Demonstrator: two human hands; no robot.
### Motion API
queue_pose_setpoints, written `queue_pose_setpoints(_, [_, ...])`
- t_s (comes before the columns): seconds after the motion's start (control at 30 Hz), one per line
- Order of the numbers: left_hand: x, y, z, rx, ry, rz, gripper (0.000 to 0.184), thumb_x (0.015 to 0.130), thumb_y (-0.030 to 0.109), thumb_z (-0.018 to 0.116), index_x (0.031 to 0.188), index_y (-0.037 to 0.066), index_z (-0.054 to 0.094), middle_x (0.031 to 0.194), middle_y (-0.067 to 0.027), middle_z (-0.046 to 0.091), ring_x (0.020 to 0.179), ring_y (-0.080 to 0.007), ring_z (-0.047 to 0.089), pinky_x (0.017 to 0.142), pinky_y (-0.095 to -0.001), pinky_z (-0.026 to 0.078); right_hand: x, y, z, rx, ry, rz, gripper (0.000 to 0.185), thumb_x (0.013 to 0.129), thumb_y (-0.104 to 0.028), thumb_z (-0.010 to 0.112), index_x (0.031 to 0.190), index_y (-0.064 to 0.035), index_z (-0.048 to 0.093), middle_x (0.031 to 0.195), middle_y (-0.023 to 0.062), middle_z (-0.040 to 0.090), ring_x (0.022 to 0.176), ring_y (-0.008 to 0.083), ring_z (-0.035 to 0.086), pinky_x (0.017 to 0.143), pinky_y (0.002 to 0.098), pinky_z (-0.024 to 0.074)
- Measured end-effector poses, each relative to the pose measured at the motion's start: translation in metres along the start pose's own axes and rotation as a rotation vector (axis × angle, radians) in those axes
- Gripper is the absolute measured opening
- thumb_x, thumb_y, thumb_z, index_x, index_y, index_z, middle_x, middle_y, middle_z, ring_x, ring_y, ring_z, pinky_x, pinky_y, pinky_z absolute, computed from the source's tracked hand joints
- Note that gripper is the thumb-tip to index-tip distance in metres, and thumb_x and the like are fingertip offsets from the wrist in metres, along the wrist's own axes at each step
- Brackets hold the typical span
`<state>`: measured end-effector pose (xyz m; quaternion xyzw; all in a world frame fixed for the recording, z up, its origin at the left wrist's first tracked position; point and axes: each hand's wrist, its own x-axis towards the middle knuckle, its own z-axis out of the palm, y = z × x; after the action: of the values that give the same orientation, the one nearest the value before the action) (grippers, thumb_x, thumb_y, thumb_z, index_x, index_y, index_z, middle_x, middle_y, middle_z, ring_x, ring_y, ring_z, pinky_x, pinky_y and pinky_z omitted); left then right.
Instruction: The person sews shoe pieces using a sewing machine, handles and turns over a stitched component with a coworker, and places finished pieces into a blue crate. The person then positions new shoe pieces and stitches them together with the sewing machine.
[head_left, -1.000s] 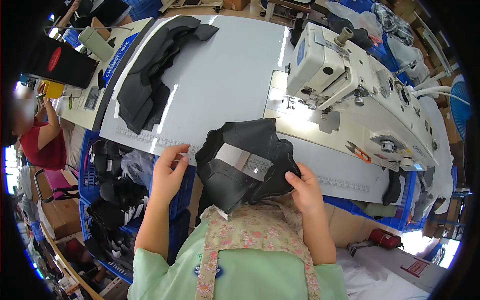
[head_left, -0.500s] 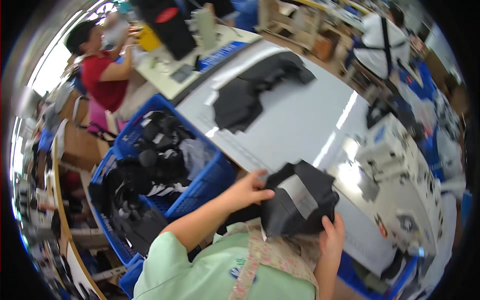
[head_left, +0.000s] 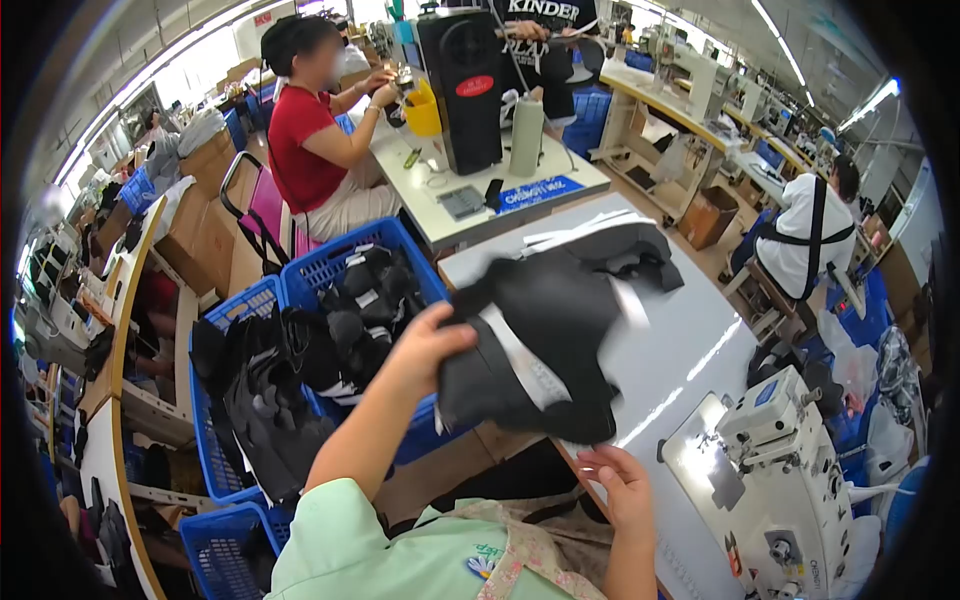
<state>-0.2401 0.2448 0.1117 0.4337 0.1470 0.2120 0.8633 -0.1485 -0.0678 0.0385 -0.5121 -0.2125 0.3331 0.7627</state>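
My left hand grips the left edge of a black fabric piece with a pale strip across it. The piece hangs in the air over the near left part of the white table, and its far side is smeared by motion. Just below its lower right corner is my right hand, fingers apart and nothing in them. Beyond the held piece, more black fabric pieces lie on the table, partly hidden behind it.
Blue baskets of black pieces stand at my left. A sewing machine sits on the right of the white table. Across it, a person in red works beside a black machine. Another person sits far right.
The black fabric piece has moved up and away from my body in my left hand. My right hand has let go of it. The camera view has tilted up.
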Motion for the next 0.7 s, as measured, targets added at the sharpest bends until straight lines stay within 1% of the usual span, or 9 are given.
queue_pose_setpoints(0.03, [0.013, 0.02, -0.004, -0.036, 0.035, 0.09, 0.041, 0.078, 0.003, 0.066, 0.116, 0.001, 0.05, 0.106, -0.0136, 0.061, 0.094, -0.0264, 0.064, 0.087, -0.042, 0.053, 0.007, 0.004, -0.004, -0.05, 0.006, -0.004, 0.032, 0.09, -0.008, 0.056, 0.12, 0.0049, 0.054, 0.112, 0.0196, 0.063, 0.101, 0.0293, 0.062, 0.086, 0.0377, 0.0513])
queue_pose_setpoints(0.07, [0.019, 0.033, -0.002, -0.045, 0.278, 0.193, 0.039, 0.079, 0.007, 0.066, 0.115, 0.002, 0.051, 0.106, -0.013, 0.061, 0.092, -0.0259, 0.064, 0.083, -0.0412, 0.054, 0.012, 0.013, -0.013, -0.006, 0.037, 0.022, 0.032, 0.09, -0.007, 0.055, 0.119, 0.0051, 0.054, 0.111, 0.02, 0.063, 0.101, 0.0299, 0.062, 0.087, 0.0385, 0.0514])
queue_pose_setpoints(0.1, [0.048, 0.039, -0.041, -0.109, 0.134, 0.233, 0.033, 0.082, 0.012, 0.064, 0.112, 0.002, 0.054, 0.104, -0.0119, 0.063, 0.092, -0.0243, 0.064, 0.079, -0.0387, 0.054, 0.015, 0.023, -0.024, 0.04, 0.071, 0.05, 0.031, 0.091, -0.007, 0.054, 0.119, 0.0053, 0.054, 0.111, 0.0203, 0.063, 0.101, 0.0305, 0.062, 0.087, 0.0394, 0.0514])
queue_pose_setpoints(0.17, [0.085, 0.063, -0.078, -0.179, 0.233, 0.224, 0.025, 0.088, 0.02, 0.06, 0.103, 0.001, 0.058, 0.097, -0.0119, 0.066, 0.088, -0.0218, 0.065, 0.077, -0.0338, 0.053, 0.018, 0.037, -0.042, 0.197, 0.136, 0.024, 0.03, 0.091, -0.007, 0.053, 0.118, 0.0055, 0.054, 0.11, 0.0209, 0.063, 0.101, 0.0309, 0.062, 0.088, 0.0399, 0.0514])
queue_pose_setpoints(0.2, [0.112, 0.066, -0.11, -0.303, 0.079, 0.255, 0.025, 0.09, 0.021, 0.059, 0.103, 0.0, 0.058, 0.096, -0.0117, 0.066, 0.086, -0.0227, 0.065, 0.076, -0.034, 0.054, 0.019, 0.039, -0.047, 0.353, 0.195, 0.007, 0.03, 0.091, -0.007, 0.052, 0.117, 0.0057, 0.054, 0.109, 0.0215, 0.063, 0.101, 0.0313, 0.062, 0.088, 0.0404, 0.0515])
queue_pose_setpoints(0.4, [0.194, 0.075, -0.193, -0.408, 0.383, 0.167, 0.019, 0.088, 0.017, 0.059, 0.101, 0.002, 0.058, 0.095, -0.0116, 0.067, 0.085, -0.0249, 0.067, 0.076, -0.0377, 0.057, 0.018, 0.035, -0.047, 0.403, 0.143, 0.028, 0.029, 0.09, -0.007, 0.052, 0.116, 0.0061, 0.054, 0.11, 0.0229, 0.062, 0.103, 0.0322, 0.061, 0.091, 0.0417, 0.0494])
queue_pose_setpoints(0.47, [0.211, 0.07, -0.205, -0.347, 0.6, 0.131, 0.019, 0.086, 0.018, 0.062, 0.099, 0.004, 0.058, 0.092, -0.0101, 0.066, 0.084, -0.0246, 0.067, 0.073, -0.0389, 0.057, 0.018, 0.034, -0.048, 0.414, 0.143, 0.024, 0.03, 0.09, -0.007, 0.052, 0.117, 0.0062, 0.054, 0.11, 0.0229, 0.062, 0.103, 0.0323, 0.061, 0.092, 0.042, 0.0487])
queue_pose_setpoints(0.63, [0.238, 0.059, -0.196, -0.331, 0.591, 0.113, 0.018, 0.084, 0.02, 0.066, 0.094, 0.006, 0.059, 0.087, -0.0073, 0.067, 0.078, -0.0243, 0.067, 0.07, -0.037, 0.058, 0.018, 0.034, -0.051, 0.431, 0.132, 0.051, 0.031, 0.09, -0.008, 0.052, 0.118, 0.0067, 0.053, 0.112, 0.0229, 0.061, 0.105, 0.0323, 0.06, 0.094, 0.0427, 0.0472])
queue_pose_setpoints(0.7, [0.255, 0.055, -0.19, -0.323, 0.643, 0.141, 0.028, 0.083, 0.024, 0.067, 0.101, 0.006, 0.057, 0.098, -0.0116, 0.064, 0.087, -0.0263, 0.065, 0.075, -0.0392, 0.057, 0.02, 0.035, -0.053, 0.439, 0.105, 0.072, 0.032, 0.09, -0.009, 0.053, 0.118, 0.0071, 0.052, 0.113, 0.0228, 0.06, 0.106, 0.0324, 0.059, 0.095, 0.0434, 0.046])
